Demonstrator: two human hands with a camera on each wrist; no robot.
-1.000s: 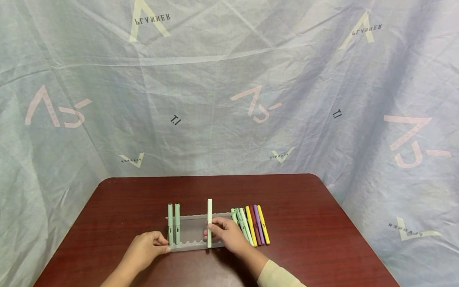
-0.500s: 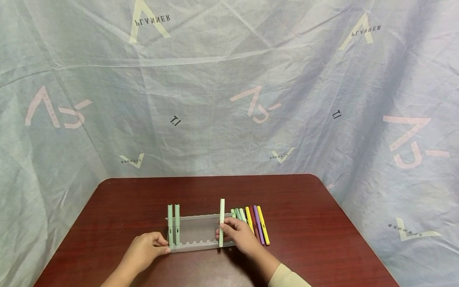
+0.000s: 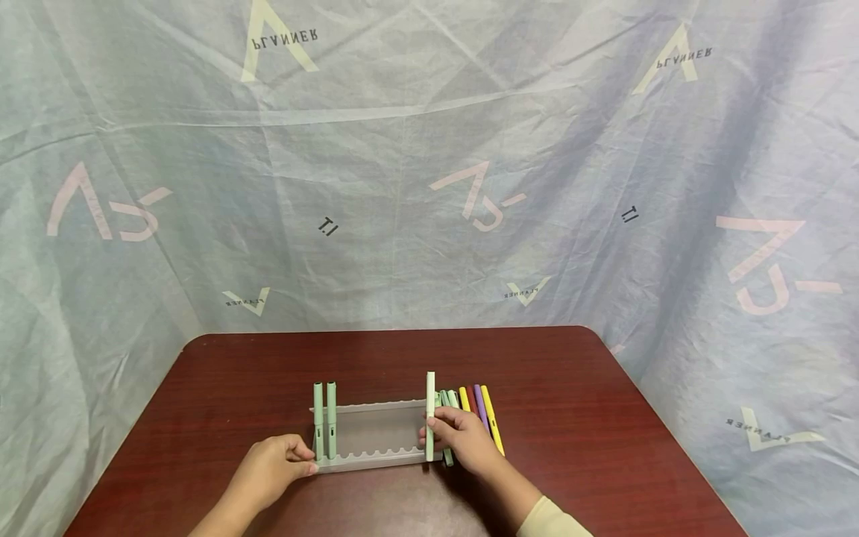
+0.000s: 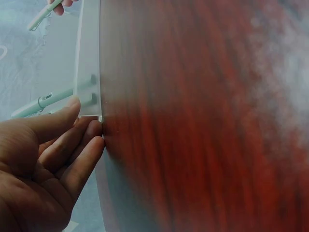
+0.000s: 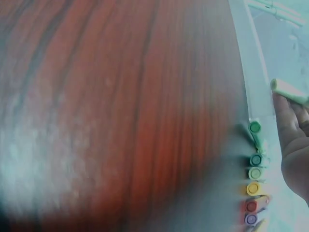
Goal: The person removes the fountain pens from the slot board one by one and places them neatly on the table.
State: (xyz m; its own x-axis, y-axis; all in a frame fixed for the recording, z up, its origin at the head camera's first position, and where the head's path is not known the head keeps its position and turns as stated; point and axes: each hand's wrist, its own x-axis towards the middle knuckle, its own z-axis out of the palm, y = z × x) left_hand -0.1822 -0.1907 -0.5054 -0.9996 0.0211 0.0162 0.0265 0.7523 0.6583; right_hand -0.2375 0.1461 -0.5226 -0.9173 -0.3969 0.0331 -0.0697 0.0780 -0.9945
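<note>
One pale green pen [image 3: 430, 414] pinched by the right hand [image 3: 466, 441], long axis running away from the person, at the right end of the grey rack [image 3: 372, 431]. Left hand [image 3: 271, 466] fingers press the rack's left end beside two racked pens [image 3: 325, 419]; loose pens [image 3: 479, 406] just right.

The table [image 3: 570, 418] looks like dark red wood-grain laminate, smooth with a soft sheen. The rack [image 3: 376, 432] is frosted, translucent plastic, matt, with a scalloped near edge. The pens [image 3: 482, 406] and the pale green pen [image 3: 430, 410] look like smooth plastic in flat pastel and bright colours, with little gloss. The backdrop [image 3: 416, 164] is thin, creased, non-woven cloth, matt, with faded print showing through.
</note>
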